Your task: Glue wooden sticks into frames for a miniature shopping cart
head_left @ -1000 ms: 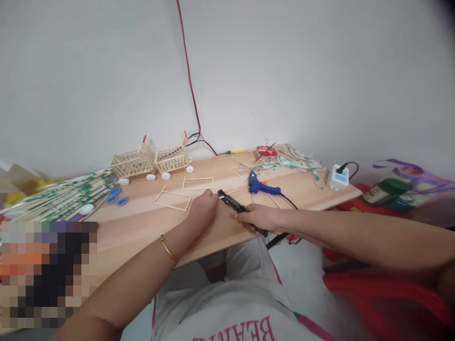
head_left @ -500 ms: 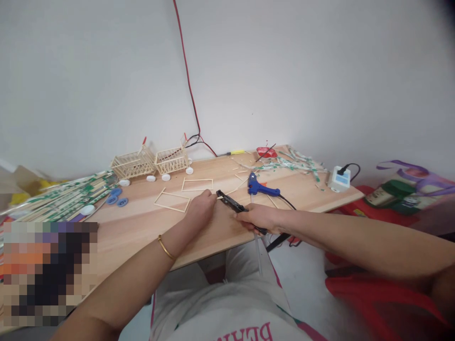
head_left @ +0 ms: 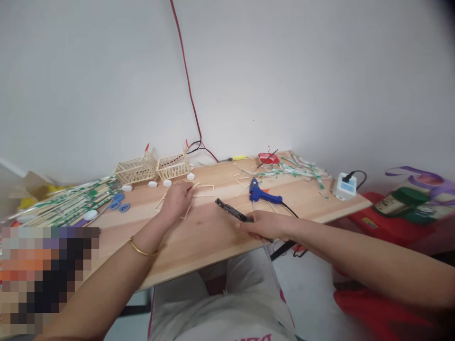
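Observation:
My left hand (head_left: 177, 202) is closed in a pinch over the table, with a short wooden stick (head_left: 196, 183) poking out past the fingertips. Beneath and beside it lies a thin rectangular stick frame (head_left: 186, 211), partly covered by the hand. Another stick frame (head_left: 213, 191) lies just behind, to the right of the fingertips. My right hand (head_left: 265, 224) grips black pliers (head_left: 232, 210), their jaws pointing left and away from me, above the front of the table. Close behind that hand rests a blue glue gun (head_left: 263, 193).
Two small stick carts (head_left: 137, 170) with white wheels stand at the back left. Wrapped sticks (head_left: 76, 196) and blue discs (head_left: 114, 204) lie left. Plastic scraps (head_left: 302, 168), a red piece (head_left: 269, 158) and a yellow-handled tool (head_left: 238, 157) are at the back. A white socket box (head_left: 344, 187) sits right.
My left hand has moved left, away from the pliers' jaws and over the left stick frame, carrying a short stick. My right hand stays near the same place with the pliers.

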The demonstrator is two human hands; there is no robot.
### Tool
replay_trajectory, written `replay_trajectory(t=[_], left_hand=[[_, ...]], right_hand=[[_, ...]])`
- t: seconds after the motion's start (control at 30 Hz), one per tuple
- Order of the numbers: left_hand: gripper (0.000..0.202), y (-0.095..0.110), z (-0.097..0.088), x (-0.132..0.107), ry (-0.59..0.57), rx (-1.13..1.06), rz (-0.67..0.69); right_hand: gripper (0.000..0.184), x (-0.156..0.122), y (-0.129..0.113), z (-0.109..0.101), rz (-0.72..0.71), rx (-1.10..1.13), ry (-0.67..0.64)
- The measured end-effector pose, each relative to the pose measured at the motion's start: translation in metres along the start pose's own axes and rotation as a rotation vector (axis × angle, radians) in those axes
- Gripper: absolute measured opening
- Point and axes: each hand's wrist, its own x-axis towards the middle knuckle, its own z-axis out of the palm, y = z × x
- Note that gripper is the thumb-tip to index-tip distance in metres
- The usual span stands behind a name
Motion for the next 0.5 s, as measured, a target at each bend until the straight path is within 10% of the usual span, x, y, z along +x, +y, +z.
replay_trajectory(t=[0.27,0.5], left_hand=[[0.029,-0.023,0.001,0.001,0.27,-0.11,-0.192],[0.02,-0.033,0.016,-0.01,0.295,-0.556,-0.423]], right_hand=[[0.055,0.014,-0.005,-0.016,-0.474,-0.67,0.155],[0.097,0.046,-0.001,-0.009,-0.582,-0.834,0.261]])
